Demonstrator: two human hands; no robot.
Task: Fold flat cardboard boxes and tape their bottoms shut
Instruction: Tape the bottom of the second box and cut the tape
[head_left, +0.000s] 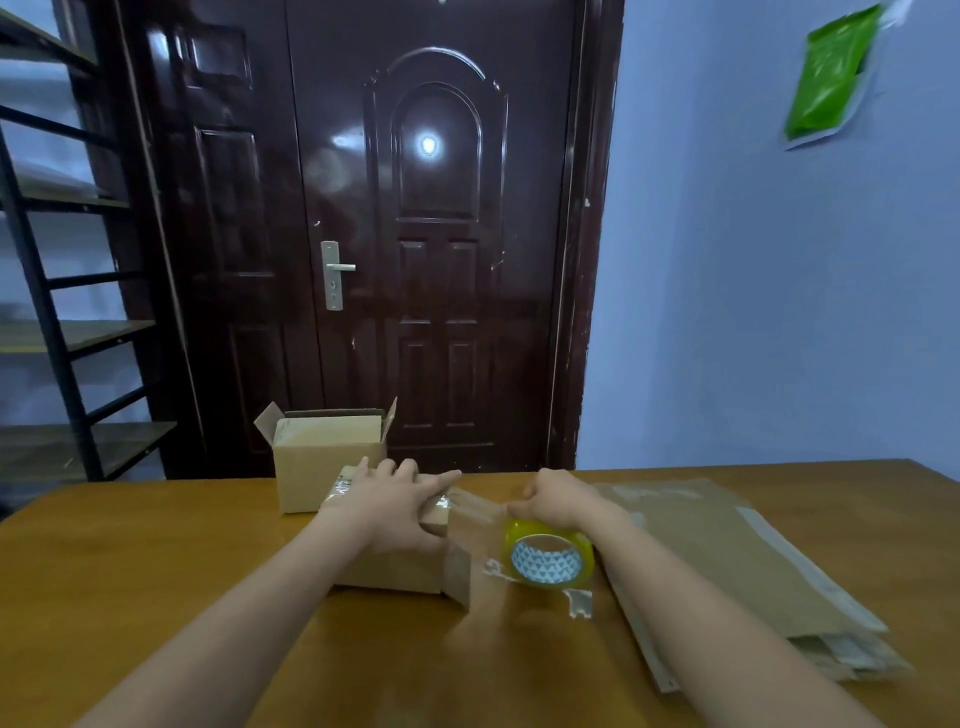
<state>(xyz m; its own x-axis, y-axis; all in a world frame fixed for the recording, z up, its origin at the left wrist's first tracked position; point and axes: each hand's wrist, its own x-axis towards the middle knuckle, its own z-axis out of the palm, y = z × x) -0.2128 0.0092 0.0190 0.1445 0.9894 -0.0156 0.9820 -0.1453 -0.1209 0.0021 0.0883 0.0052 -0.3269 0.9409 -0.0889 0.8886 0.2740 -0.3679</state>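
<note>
Left hand flat on box — right hand gripping tape roll.

Dim, bluish room light here, one bright glare spot bouncing off the glossy door at twelve o'clock, soft blur throughout, the shelf at nine o'clock bowing with wide-angle distortion, faint shadows on the worktop.

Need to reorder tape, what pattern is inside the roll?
Blue-and-white triangle pattern on the tape roll core, seen in the head view.
</note>
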